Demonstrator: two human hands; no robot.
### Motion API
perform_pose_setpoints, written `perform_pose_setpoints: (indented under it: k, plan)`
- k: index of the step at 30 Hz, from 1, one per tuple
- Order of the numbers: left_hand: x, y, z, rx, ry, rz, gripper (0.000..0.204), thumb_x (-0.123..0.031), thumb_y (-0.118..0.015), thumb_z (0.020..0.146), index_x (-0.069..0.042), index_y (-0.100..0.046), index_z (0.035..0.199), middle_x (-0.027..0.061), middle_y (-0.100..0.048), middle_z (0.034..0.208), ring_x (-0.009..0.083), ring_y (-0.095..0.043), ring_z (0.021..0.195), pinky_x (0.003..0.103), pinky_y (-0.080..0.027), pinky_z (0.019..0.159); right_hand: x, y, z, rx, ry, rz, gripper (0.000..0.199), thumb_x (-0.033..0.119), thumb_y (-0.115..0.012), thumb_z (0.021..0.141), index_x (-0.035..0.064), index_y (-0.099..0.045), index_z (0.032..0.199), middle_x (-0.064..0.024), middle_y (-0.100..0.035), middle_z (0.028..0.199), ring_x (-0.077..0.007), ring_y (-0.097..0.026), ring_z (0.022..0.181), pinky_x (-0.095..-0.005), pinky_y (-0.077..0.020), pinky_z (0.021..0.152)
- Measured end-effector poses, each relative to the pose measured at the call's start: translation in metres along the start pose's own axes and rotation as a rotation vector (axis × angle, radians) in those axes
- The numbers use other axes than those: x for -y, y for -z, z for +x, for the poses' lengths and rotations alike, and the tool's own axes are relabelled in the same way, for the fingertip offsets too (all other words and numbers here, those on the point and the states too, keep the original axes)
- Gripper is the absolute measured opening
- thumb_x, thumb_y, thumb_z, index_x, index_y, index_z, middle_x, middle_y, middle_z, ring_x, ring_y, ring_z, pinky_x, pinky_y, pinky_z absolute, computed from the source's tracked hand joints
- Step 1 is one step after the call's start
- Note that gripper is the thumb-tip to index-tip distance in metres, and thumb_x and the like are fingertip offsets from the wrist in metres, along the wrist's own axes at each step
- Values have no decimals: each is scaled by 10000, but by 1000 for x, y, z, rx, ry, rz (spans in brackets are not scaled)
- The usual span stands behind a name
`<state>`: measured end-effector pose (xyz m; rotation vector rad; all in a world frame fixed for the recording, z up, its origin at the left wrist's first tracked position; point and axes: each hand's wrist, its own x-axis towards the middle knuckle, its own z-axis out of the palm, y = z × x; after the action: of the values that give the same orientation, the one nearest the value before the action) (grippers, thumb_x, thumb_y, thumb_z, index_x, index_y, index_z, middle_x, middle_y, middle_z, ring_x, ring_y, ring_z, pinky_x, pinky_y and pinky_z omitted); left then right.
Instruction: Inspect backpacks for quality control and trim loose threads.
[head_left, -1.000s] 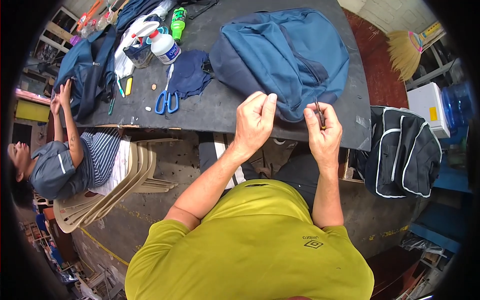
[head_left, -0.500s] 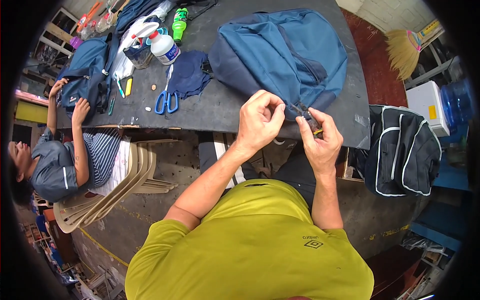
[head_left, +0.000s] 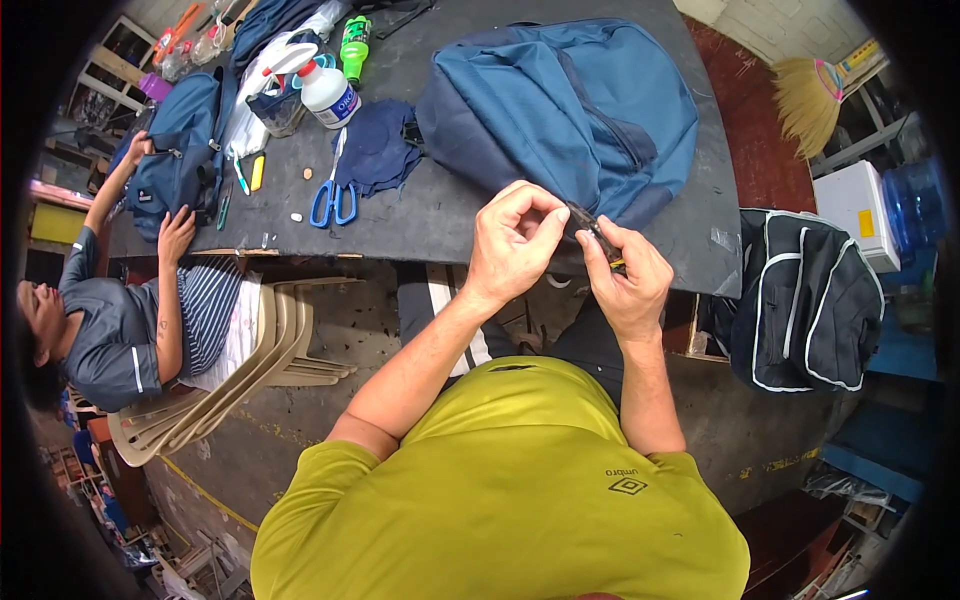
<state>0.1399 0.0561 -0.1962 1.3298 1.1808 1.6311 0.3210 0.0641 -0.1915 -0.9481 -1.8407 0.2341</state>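
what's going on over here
Someone at a table grips a small dark tool in their right hand. The left hand is pinched close to its tip; whether it holds anything is too small to tell. A blue backpack lies just beyond their hands. On the left, a co-worker has both hands on another blue backpack.

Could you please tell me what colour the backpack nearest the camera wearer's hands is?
The backpack is blue with darker navy sections, best seen in the head view.
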Motion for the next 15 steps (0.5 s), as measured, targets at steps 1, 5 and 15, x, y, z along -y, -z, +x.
perform_pose_setpoints:
  k: [1,5,15]
  plan:
    - [0,0,0,4,-5,12,77,-11,-770,972,14,-725,914,-3,-653,915,8,-558,693,199,-424,589,0,-1,0,-11,5,3,269,38,-922,877,-21,-785,1101,-127,-802,926,-221,-761,750,-329,-588,681]
    - [-1,0,-1,5,0,35,77,-14,-769,972,12,-726,914,-4,-656,912,6,-549,689,202,-417,584,-3,-4,-1,-24,21,0,265,37,-921,876,-19,-785,1096,-128,-800,921,-226,-759,750,-331,-588,682]
    - [1,-2,0,-4,-10,39,68,-11,-771,966,6,-730,915,-5,-666,901,10,-536,675,209,-406,575,-9,-7,0,-49,118,-33,257,16,-930,855,6,-776,1060,-112,-794,892,-236,-727,706,-335,-564,640]
